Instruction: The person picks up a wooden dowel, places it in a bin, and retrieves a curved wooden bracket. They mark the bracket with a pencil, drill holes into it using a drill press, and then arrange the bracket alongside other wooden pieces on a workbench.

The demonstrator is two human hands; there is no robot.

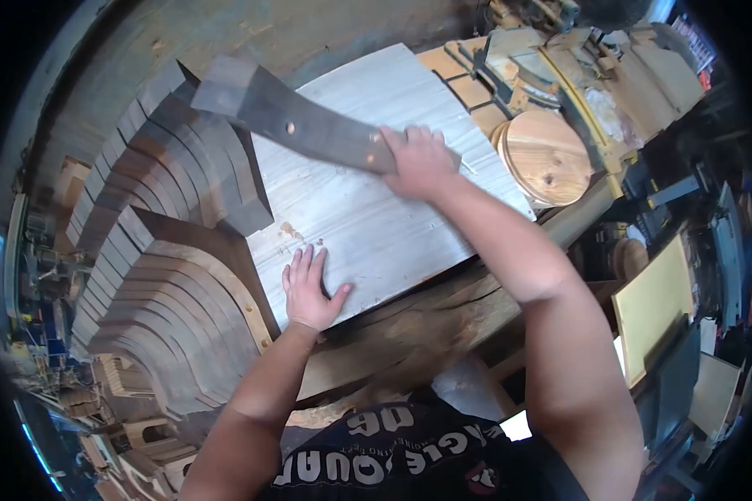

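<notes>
Here's how it stands from my end of the head camera: the right hand (424,161) is closed around one end of a dark curved wooden piece (309,123), fingers lapped over the upper edge, thumb out of my sight. That grip sits beyond the bored holes, so I'd judge the length is being managed from its near end, leaving the bend and the blocky far end free. The piece slants across the pale surface (384,238), its far end up by the rear stack of curved wooden pieces (171,159) – whether its underside touches the surface, I can't tell from here. Over to the left hand (313,288): nothing in it, fingers spread wide, palm down on the surface near a few wood chips (289,230), probably bracing the body while the other arm reaches. Just beside it stands the front stack of curved wooden pieces (180,305), ranked face to face, curve following curve – likely so that such awkward shapes pack close and stay matched. And out past the right forearm, I see round wooden boards (549,159) piled flat, apart from the curved stock, presumably to keep the two shapes separate.
</notes>
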